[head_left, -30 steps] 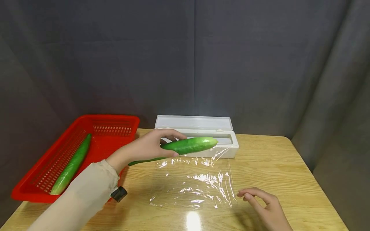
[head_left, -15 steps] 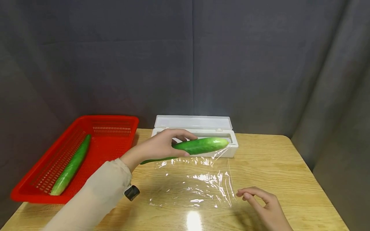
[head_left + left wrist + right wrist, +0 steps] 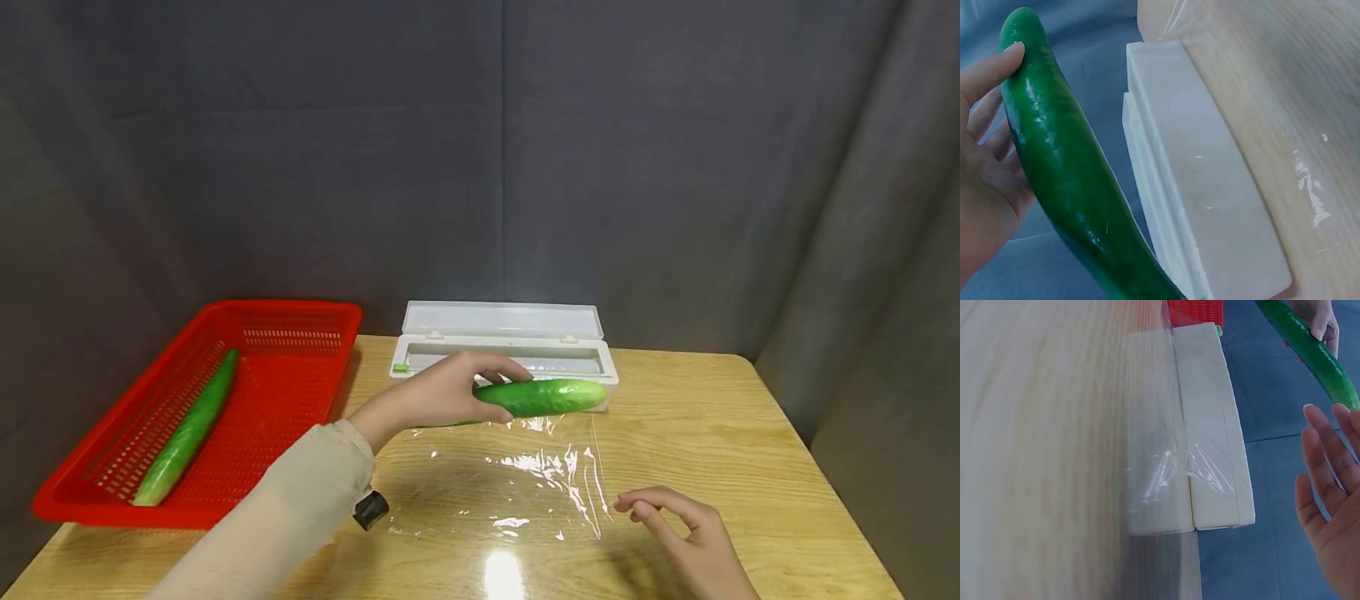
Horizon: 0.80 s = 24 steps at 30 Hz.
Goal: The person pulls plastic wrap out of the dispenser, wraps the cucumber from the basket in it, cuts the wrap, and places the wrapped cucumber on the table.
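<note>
My left hand [image 3: 450,387] grips a green cucumber [image 3: 555,397] over the near side of an open white cling film box [image 3: 609,367]. Thumb and fingers wrap its middle, and its pale end points right. In the left wrist view the thumb [image 3: 1013,59] lies along the dark green skin. A sheet of clear cling film [image 3: 540,467] stretches from the box over the table toward me, with glossy wrinkles. Just off the film's right edge, my right hand [image 3: 690,542] hovers with loosely bent fingers, and nothing shows between them in the right wrist view.
At the left, a red plastic basket [image 3: 285,392] holds another cucumber [image 3: 187,429]. The box's clear lid [image 3: 502,319] stands raised at the back. A dark grey curtain [image 3: 480,167] hangs behind the wooden table [image 3: 750,467].
My left hand has carried the cucumber to the right and slightly toward me, from the box's left part to its near right side. The right hand has stayed in place.
</note>
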### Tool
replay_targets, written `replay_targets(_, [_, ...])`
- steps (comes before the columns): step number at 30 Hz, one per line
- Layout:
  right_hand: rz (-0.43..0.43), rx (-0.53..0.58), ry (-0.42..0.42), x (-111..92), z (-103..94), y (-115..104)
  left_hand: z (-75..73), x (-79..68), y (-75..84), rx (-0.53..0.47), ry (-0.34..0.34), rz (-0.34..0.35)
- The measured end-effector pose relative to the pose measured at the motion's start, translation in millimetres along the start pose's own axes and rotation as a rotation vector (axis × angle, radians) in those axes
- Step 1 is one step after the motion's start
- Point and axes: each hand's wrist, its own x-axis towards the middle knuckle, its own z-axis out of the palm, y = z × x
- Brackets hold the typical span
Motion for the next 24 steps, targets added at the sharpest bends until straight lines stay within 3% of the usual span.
replay_targets(6, [0.023,-0.008,-0.001,0.4,0.0,-1.2,9.2,0.3,-6.2,-0.013,-0.017,-0.028])
replay_targets(24, [-0.013,0.026,-0.014,0.8,0.1,-0.1,33.1,0.7,-33.2,-0.031,-0.024,-0.069])
